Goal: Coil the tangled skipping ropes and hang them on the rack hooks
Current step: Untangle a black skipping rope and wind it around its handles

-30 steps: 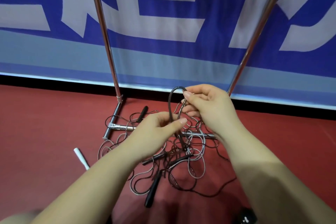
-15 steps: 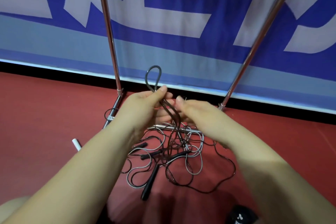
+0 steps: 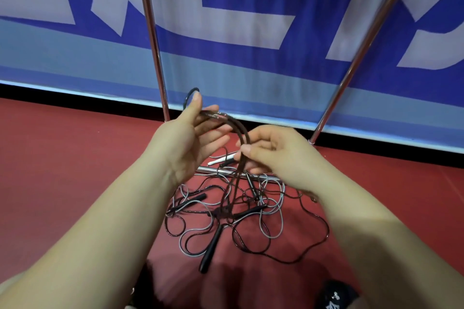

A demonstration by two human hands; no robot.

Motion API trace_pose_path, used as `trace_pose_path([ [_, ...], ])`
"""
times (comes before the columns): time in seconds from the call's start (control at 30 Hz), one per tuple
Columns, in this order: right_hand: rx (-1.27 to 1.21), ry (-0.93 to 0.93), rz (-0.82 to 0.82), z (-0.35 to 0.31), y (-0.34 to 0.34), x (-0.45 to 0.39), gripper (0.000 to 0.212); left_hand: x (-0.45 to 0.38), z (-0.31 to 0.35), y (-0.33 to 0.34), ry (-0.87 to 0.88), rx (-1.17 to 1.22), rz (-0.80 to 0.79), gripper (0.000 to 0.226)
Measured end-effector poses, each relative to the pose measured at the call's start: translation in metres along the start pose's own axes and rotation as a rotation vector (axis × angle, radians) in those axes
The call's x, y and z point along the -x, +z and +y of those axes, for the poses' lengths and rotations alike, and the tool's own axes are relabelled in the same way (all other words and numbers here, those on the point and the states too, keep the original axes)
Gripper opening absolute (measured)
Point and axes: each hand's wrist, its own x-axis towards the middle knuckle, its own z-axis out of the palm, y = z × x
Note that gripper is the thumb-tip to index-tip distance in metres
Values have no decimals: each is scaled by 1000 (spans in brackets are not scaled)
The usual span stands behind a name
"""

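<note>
The left hand [image 3: 187, 138] holds loops of thin dark brown skipping rope [image 3: 241, 133] across its fingers. The right hand [image 3: 273, 150] pinches the same strands. They trail into the tangled pile [image 3: 226, 211] on the red floor [image 3: 62, 158].

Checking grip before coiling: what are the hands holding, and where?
Both hold the dark rope: left hand at its looped top, right hand pinching the strands below.

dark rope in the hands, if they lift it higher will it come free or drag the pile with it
The dark rope looks floppy: it bends in a tight loop over the left hand and hangs limp below the right hand. Its strands run into a knot in the tangled pile, so lifting would probably drag neighbouring loops. The black handles may swing.
</note>
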Motion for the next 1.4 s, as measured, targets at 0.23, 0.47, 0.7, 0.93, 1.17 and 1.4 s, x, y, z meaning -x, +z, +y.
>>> trace_pose_path([
  [0.23,-674,144,281,-7,-15,-10,10,3,-33,14,-111,-376,-216,48],
  [0.47,-859,162,467,-1,-32,-13,7,8,-36,13,-36,-610,-316,31],
  [0.7,-500,243,252,2,-20,-12,28,7,-28,8,-2,-502,-143,26],
  [0.93,418,101,-286,12,7,0,24,0,-8,-2,21,-145,28,26],
  [1.17,280,-23,-84,14,12,-9,6,-1,-1,-6,77,-20,36,28],
  [1.4,-464,100,134,-5,-5,-11,8,2,-17,-14,21,-641,-257,52],
])
